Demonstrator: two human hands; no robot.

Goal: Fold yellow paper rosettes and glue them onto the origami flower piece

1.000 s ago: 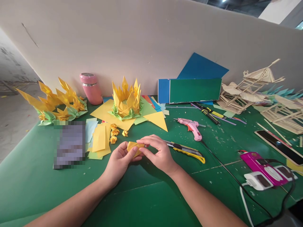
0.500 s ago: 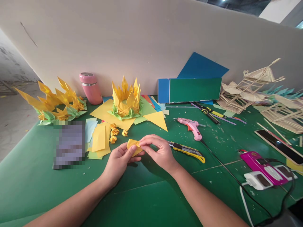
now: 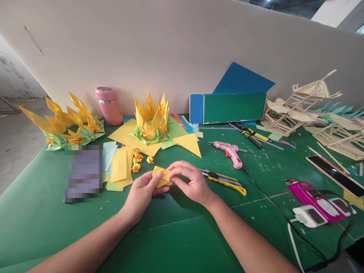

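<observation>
A small folded yellow paper is held above the table between both hands. My left hand grips its left side, thumb on top and fingers beneath. The thumb and fingertips of my right hand pinch its right edge. Just behind the paper lie several small folded orange paper roses. To their left is a stack of yellow paper pieces. A yellow utility knife rests beside my right hand, its front end partly hidden by the hand.
Paper crowns stand at the back, near a pink flask. A pink glue gun lies right of centre; its black cord runs toward a magenta power strip. Wooden stick models and a phone are at right.
The folded paper has turned slightly between my fingers, and my left thumb has shifted a little on it. Both hands stay in nearly the same place. Nothing else has visibly moved.
</observation>
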